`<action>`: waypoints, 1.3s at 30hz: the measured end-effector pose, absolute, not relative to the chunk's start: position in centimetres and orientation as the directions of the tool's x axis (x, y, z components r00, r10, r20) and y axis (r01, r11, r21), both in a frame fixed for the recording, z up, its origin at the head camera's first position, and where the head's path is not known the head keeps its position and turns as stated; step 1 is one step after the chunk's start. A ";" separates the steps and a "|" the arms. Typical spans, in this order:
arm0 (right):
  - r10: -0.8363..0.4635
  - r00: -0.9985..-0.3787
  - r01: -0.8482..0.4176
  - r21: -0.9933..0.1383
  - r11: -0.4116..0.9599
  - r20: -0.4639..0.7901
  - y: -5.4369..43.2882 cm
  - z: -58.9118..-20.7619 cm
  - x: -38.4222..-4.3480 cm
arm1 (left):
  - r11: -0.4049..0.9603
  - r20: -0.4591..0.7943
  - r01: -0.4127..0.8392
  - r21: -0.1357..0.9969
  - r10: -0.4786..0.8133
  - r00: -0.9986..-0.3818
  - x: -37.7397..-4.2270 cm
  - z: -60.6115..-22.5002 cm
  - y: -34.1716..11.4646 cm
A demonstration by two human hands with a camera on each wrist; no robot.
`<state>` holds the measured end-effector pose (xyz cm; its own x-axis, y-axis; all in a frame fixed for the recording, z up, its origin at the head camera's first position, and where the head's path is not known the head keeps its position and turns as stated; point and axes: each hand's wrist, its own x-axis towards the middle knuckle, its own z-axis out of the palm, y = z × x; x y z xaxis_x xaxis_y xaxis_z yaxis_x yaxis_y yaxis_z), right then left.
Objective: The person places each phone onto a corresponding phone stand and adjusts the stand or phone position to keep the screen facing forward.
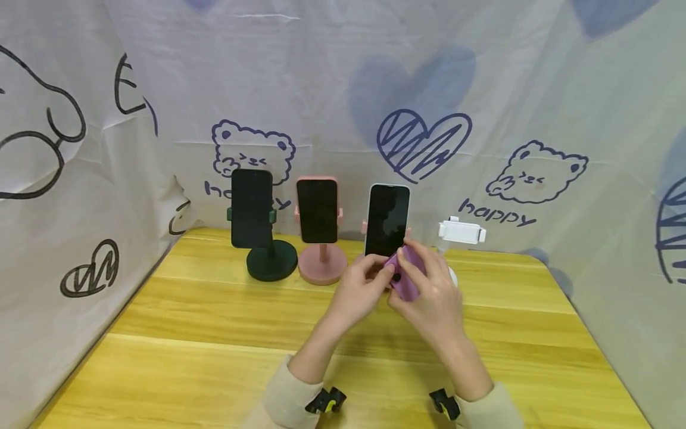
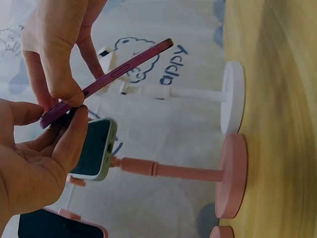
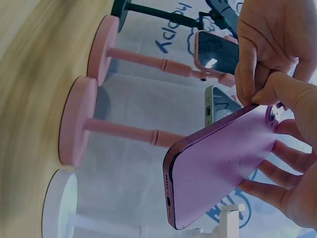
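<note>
Both hands hold a purple phone [image 1: 407,287] in the air in front of the row of phone stands. My right hand [image 1: 436,301] grips it by its two long edges, thumb on one and fingers on the other. My left hand [image 1: 356,291] pinches the end with the camera lenses. In the right wrist view the phone's plain purple back [image 3: 218,168] shows, its charging-port end pointing away from the hands. The left wrist view gives its side edge [image 2: 124,69], tilted. Behind the right hand stands a white phone stand [image 1: 462,232] with no phone in its clamp.
Along the back stand a dark green stand [image 1: 271,268] and a pink stand [image 1: 323,273], each bearing a dark-screened phone. A pale-cased phone [image 1: 388,214] sits in another pink stand [image 2: 233,176], partly behind the hands. A printed cloth [image 1: 332,89] hangs behind the wooden table [image 1: 214,339].
</note>
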<state>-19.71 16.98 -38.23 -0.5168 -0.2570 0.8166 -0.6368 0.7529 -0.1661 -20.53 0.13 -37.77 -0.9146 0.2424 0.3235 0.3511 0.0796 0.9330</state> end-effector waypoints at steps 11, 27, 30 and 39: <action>-0.283 -0.483 -0.688 -0.159 0.708 0.828 16.3 -37.8 -19.6 | -0.099 0.355 0.341 0.935 0.231 -0.906 -20.4 -37.1 -0.7; -0.274 -0.373 -0.727 -0.095 0.680 0.887 15.7 -38.1 -19.8 | -0.307 0.395 0.391 0.868 -0.052 -0.917 -19.6 -35.2 -0.9; -0.250 -0.343 -0.704 -0.073 0.706 0.905 15.6 -38.4 -19.9 | -0.354 0.370 0.372 0.858 -0.075 -0.926 -19.4 -34.9 -1.1; -0.202 -0.256 -0.666 -0.021 0.746 0.945 15.5 -38.9 -20.4 | -0.395 0.332 0.318 0.862 -0.033 -0.943 -18.9 -34.4 -1.2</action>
